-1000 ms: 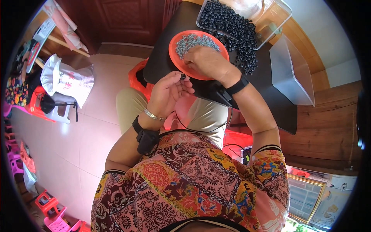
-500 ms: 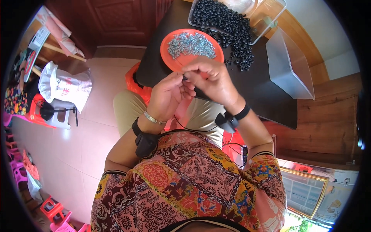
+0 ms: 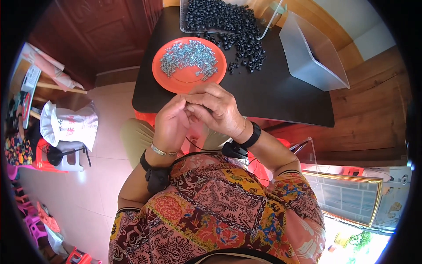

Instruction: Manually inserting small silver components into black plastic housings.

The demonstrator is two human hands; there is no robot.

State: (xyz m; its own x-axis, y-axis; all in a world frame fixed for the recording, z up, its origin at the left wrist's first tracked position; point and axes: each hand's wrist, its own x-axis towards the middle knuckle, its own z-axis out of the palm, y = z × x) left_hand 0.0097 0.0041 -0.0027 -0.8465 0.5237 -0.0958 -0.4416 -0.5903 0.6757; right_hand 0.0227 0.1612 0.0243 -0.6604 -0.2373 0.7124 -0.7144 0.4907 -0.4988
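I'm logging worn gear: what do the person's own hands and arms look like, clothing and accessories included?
The left hand and right hand are ungloved. A silver-coloured bracelet and black strapped device sit on the left forearm; the right wears a black band with a black module. Short, multicoloured patterned sleeves have striped trim.

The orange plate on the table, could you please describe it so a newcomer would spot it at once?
Start from the dark table in the picture's upper half. On its left part, left of the spilled black pieces, lies a shallow round plate. It alone there is orange and holds small silvery parts, unlike the frosted bin.
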